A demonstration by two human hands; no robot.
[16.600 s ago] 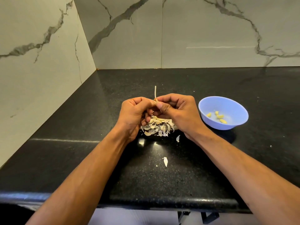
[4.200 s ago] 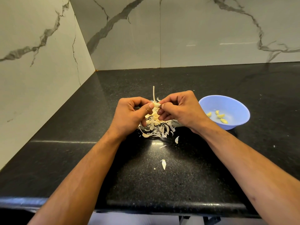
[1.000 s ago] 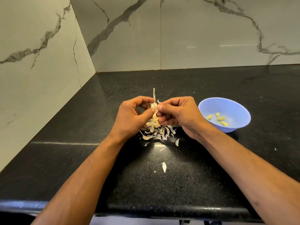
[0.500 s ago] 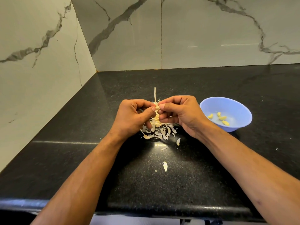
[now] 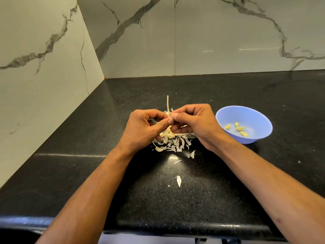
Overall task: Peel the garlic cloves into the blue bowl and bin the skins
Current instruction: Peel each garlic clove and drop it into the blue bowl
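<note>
Papery clove [image 5: 170, 115] between curled fingers [image 5: 177, 115]

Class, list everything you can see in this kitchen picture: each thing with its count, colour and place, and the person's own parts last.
blue bowl: one, light blue, on the countertop right of the hands.
peeled garlic cloves: four, yellow, inside the bowl.
garlic skins: a pile, off-white, under the hands; a few stray pieces nearer the counter edge.
garlic stalk: one, pale, sticking up behind the hands.
countertop: one, black speckled.
marble walls: two, white with grey veins, meeting at the corner.
left hand: one, pinching a garlic piece.
right hand: one, pinching the same piece.
</note>
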